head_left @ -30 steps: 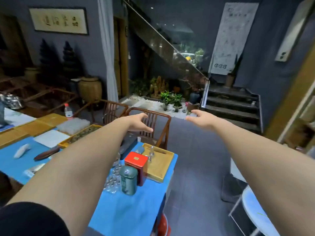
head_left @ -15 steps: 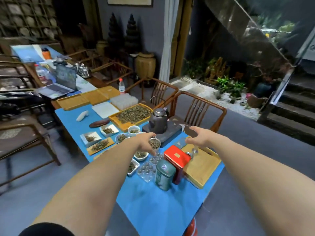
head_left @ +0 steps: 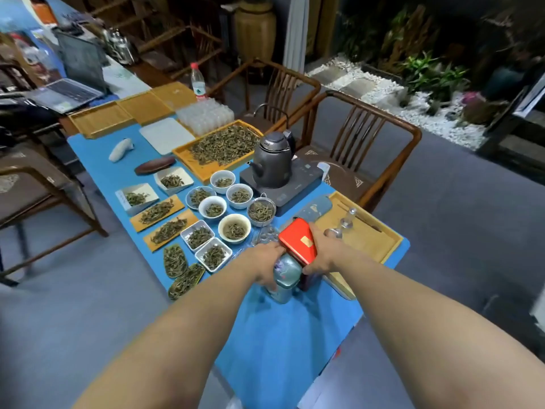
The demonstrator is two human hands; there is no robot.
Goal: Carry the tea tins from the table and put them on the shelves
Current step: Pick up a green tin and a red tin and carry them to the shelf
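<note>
Red and green tea tins stand side by side, touching, near the close end of the blue desk [head_left: 295, 335]. The left hand [head_left: 265, 262] wraps around the round green tin [head_left: 286, 276]. The right hand [head_left: 323, 255] holds the boxy red tin [head_left: 298, 242] by its right side. Both tins stand upright, right in front of the arms. Next comes lifting, I think.

A glossy, smooth finish is shown by the red tea tin [head_left: 298, 241], and a duller metallic sheen by the green tea tin [head_left: 285, 276]. The tabletop [head_left: 283, 335] is covered in matt blue cloth. The kettle [head_left: 272, 160] looks like dark, matt metal. Pale, smooth wood is seen in the tea tray [head_left: 368, 237], glazed white ceramic in the bowls [head_left: 235, 228].
</note>
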